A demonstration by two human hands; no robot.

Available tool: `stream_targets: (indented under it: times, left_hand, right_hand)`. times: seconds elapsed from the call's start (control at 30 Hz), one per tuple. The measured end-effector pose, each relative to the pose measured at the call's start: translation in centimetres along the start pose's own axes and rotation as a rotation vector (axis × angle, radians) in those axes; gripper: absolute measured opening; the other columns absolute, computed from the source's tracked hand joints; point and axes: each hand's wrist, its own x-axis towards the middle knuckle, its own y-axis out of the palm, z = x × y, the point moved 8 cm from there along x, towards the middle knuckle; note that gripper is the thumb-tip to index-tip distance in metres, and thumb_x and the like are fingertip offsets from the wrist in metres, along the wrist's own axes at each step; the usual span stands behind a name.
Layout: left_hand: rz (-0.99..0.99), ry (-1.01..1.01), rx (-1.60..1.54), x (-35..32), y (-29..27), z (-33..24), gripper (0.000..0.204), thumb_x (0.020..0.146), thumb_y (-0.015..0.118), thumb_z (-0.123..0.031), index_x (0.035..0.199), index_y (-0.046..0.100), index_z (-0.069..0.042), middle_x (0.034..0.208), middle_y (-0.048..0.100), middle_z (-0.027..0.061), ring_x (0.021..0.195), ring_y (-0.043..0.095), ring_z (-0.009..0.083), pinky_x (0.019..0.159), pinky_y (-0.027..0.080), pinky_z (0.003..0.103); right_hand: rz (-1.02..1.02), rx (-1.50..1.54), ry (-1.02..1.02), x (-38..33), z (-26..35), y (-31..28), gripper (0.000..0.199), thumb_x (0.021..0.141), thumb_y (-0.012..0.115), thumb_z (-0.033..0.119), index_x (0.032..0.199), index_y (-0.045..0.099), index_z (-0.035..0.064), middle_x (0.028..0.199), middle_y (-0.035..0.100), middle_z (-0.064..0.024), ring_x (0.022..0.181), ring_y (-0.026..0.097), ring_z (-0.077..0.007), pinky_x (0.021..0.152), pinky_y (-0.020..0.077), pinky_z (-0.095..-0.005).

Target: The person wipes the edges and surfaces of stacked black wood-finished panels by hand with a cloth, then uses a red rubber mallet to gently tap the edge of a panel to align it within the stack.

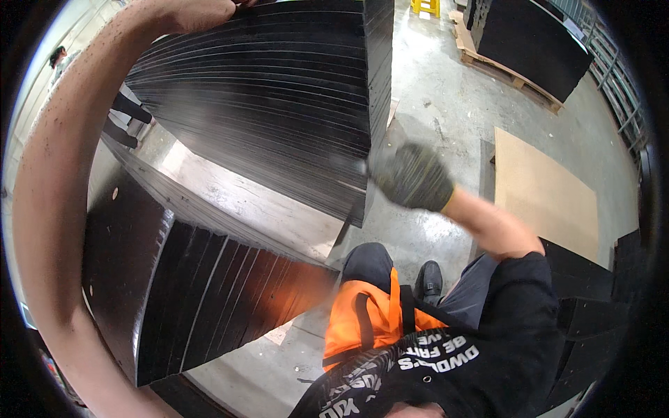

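Note:
My right hand (pixel 412 177), in a dark green-grey work glove, is closed and blurred by motion at the near right edge of a tall stack of black panels (pixel 279 90). A small pale blur shows at its fingers; whatever it grips is too smeared to make out. My left arm (pixel 59 188) arches up the left side. The left hand (pixel 202 15) reaches the top edge of the same stack, its fingers cut off or hidden. A second group of black panels (pixel 202 292) stands on edge nearer to me, with a pale board (pixel 244 195) between the two groups.
A tan board (pixel 543 188) lies at the right, beside dark blocks (pixel 592 317). Farther back, another black stack (pixel 529 45) rests on a wooden pallet (pixel 505 68). A yellow step stool (pixel 425 7) stands at the far end. Another person (pixel 129 115) is partly visible behind the panels at left.

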Motion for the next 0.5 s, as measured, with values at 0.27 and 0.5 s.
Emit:
stream_targets:
  times: [0.27,0.5]
  left_hand:
    - [0.058,0.002,-0.077,-0.6,-0.1,-1.8,0.06,0.088,0.065,-0.005,0.144,0.048,-0.019,0.128,0.065,0.0069,0.111,0.06,0.0194,0.102,0.044,0.034]
    - [0.02,-0.042,0.037,-2.0,-1.7,-2.8,0.057,0.09,0.063,-0.004,0.144,0.049,-0.018,0.132,0.062,0.0109,0.117,0.059,0.021,0.103,0.044,0.035]
  right_hand:
    - [0.228,0.269,0.133,-5.5,5.4,6.9,0.026,0.079,0.06,0.02,0.1,0.065,0.0058,0.068,0.059,-0.0069,0.056,0.056,-0.0237,0.049,0.0407,-0.0399]
    - [-0.113,0.092,0.18,0.6,-0.9,1.4,0.027,0.083,0.061,0.02,0.107,0.066,0.0079,0.085,0.064,-0.0124,0.072,0.062,-0.0283,0.057,0.046,-0.0452]
